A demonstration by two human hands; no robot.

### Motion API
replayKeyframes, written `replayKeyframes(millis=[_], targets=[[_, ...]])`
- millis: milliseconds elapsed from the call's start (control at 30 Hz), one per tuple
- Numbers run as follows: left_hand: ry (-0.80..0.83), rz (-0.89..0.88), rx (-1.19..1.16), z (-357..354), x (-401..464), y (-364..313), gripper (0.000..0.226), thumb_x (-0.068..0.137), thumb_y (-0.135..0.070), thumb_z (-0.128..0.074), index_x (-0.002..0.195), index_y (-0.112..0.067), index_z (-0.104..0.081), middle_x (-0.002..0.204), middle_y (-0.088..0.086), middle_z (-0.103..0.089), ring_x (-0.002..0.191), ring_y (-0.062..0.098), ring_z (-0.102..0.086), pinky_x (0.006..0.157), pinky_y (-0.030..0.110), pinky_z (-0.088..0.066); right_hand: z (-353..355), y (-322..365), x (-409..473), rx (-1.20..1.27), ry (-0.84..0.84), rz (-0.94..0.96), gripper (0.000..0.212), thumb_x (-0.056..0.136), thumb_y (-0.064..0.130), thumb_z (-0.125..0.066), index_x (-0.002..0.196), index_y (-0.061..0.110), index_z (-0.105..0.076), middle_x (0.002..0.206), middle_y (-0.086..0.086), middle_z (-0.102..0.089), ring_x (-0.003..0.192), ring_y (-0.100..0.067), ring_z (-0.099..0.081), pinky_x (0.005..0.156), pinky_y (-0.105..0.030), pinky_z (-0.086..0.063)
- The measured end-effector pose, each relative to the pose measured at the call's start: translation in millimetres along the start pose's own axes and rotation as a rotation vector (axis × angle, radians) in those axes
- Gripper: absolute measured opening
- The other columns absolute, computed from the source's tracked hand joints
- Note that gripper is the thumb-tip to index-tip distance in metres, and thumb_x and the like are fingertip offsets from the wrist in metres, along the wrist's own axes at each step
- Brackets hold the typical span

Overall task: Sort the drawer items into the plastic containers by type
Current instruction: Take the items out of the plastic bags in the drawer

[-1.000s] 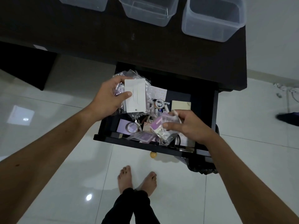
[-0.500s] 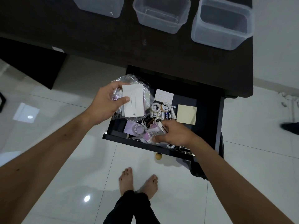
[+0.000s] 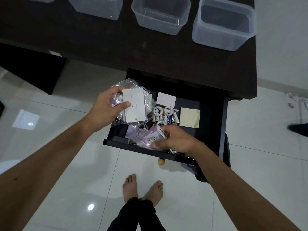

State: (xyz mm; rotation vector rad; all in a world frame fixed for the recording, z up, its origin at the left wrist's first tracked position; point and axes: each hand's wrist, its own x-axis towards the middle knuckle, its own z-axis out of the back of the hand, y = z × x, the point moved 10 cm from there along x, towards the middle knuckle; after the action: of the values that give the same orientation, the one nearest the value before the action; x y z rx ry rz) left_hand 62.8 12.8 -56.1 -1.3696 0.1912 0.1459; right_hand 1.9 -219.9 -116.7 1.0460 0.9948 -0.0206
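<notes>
Now, at the drawer front, the right hand curls its fingers around purple packets. Farther in, the left hand pinches a white card with clear bags. Beyond the drawer, the plastic containers on the surface wait; next, I judge, these go there.
</notes>
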Motion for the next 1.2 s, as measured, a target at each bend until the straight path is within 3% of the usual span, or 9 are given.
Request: replayKeyframes(millis=[100,200,367,567,700,800,867,1033,1200], targets=[[-0.002,-0.003,0.014,0.7,-0.5,-1.9,0.035,0.093,-0.003,-0.075,0.116,-0.029,-0.069,0.119,-0.01,-0.073,0.119,0.012,-0.067,0.097,0.031,-0.056,4.3,1.2,-0.9,0.041,-0.037,0.011,0.035,0.081,0.007,-0.088,0.111,0.013,-0.072,0.103,-0.002,-0.081,0.097,-0.019,-0.077,0.09,-0.037,-0.062],[0.004,-0.006,0.013,-0.4,-0.9,-6.3,0.037,0.093,-0.002,-0.074,0.11,-0.034,-0.068,0.115,-0.014,-0.072,0.101,-0.002,-0.067,0.083,0.014,-0.052,16.9,2.7,-7.7,0.086,-0.057,0.012,0.031,0.08,0.005,-0.088,0.108,0.007,-0.074,0.102,-0.008,-0.081,0.094,-0.023,-0.078,0.089,-0.043,-0.063],[0.022,-0.002,0.019,-4.8,2.9,-5.8,0.037,0.093,-0.004,-0.075,0.113,-0.036,-0.069,0.12,-0.015,-0.072,0.121,0.011,-0.066,0.098,0.027,-0.055,65.7,8.8,-30.1,0.158,-0.163,0.04,0.033,0.078,0.001,-0.086,0.107,0.008,-0.073,0.097,-0.008,-0.081,0.092,-0.025,-0.079,0.088,-0.041,-0.064],[0.079,-0.061,-0.003,-31.3,4.6,-16.0,0.045,0.095,0.0,-0.072,0.13,-0.027,-0.065,0.133,-0.007,-0.066,0.127,0.011,-0.062,0.084,0.019,-0.059,117.2,9.1,-50.1,0.329,-0.317,0.124,0.046,0.069,0.013,-0.087,0.111,0.002,-0.072,0.105,-0.015,-0.08,0.094,-0.027,-0.077,0.083,-0.038,-0.064],[0.119,-0.1,-0.044,-62.9,4.3,-21.7,0.054,0.094,0.006,-0.07,0.136,-0.026,-0.061,0.145,-0.006,-0.06,0.134,0.011,-0.057,0.097,0.032,-0.061,124.8,12.1,-59.6,0.431,-0.327,0.172,0.042,0.078,0.013,-0.083,0.117,0.004,-0.071,0.105,-0.012,-0.08,0.093,-0.025,-0.078,0.076,-0.034,-0.064],[0.159,-0.073,-0.036,-96.4,3.6,-18.3,0.059,0.093,0.0,-0.073,0.139,-0.035,-0.058,0.149,-0.013,-0.057,0.143,0.015,-0.051,0.117,0.052,-0.046,121.2,8.2,-63.7,0.433,-0.336,0.176,0.042,0.081,0.005,-0.083,0.12,0.007,-0.068,0.106,-0.011,-0.08,0.094,-0.027,-0.078,0.07,-0.035,-0.064],[0.186,-0.052,-0.038,-116.9,0.2,-20.0,0.06,0.094,-0.005,-0.075,0.139,-0.039,-0.057,0.151,-0.017,-0.055,0.147,0.009,-0.045,0.123,0.051,-0.037,119.0,3.8,-65.5,0.378,-0.358,0.166,0.05,0.079,0.003,-0.085,0.124,0.008,-0.064,0.109,-0.011,-0.08,0.098,-0.029,-0.078,0.074,-0.043,-0.065],[0.283,0.01,-0.155,-154.7,-8.3,-19.9,0.055,0.093,-0.016,-0.079,0.138,-0.04,-0.058,0.139,-0.01,-0.064,0.133,0.019,-0.06,0.103,0.053,-0.057,120.8,-11.3,-69.2,0.225,-0.446,0.132,0.056,0.075,0.013,-0.092,0.122,0.017,-0.062,0.108,-0.005,-0.079,0.098,-0.024,-0.078,0.075,-0.038,-0.066],[0.308,0.044,-0.211,-174.6,-14.8,-23.9,0.059,0.087,-0.022,-0.084,0.138,-0.036,-0.057,0.136,-0.006,-0.064,0.127,0.016,-0.064,0.09,0.049,-0.064,124.6,-17.9,-78.0,0.028,-0.546,0.113,0.061,0.07,0.032,-0.096,0.121,0.028,-0.062,0.108,0.006,-0.075,0.099,-0.013,-0.072,0.079,-0.024,-0.06]])
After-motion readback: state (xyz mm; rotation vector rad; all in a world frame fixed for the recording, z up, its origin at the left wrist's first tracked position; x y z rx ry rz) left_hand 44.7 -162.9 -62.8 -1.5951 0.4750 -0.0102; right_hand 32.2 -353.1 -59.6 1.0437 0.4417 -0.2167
